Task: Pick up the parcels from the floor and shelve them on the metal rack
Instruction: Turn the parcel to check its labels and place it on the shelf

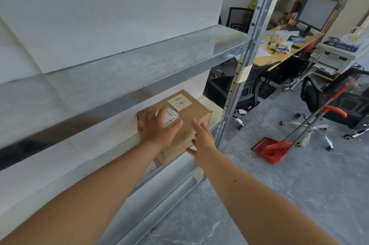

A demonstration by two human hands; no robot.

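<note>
A brown cardboard parcel with a white handwritten note and a barcode label lies on a lower shelf of the metal rack, near the rack's right post. My left hand rests flat on the parcel's top, fingers spread over the label. At the parcel's front right corner, my right hand touches the box with its fingers apart. Neither hand is closed around the box. The shelf above the parcel holds nothing.
The rack's right upright stands beside the parcel. A red dustpan with a long handle lies on the grey tiled floor to the right. Black office chairs, a desk with a monitor and a printer fill the background.
</note>
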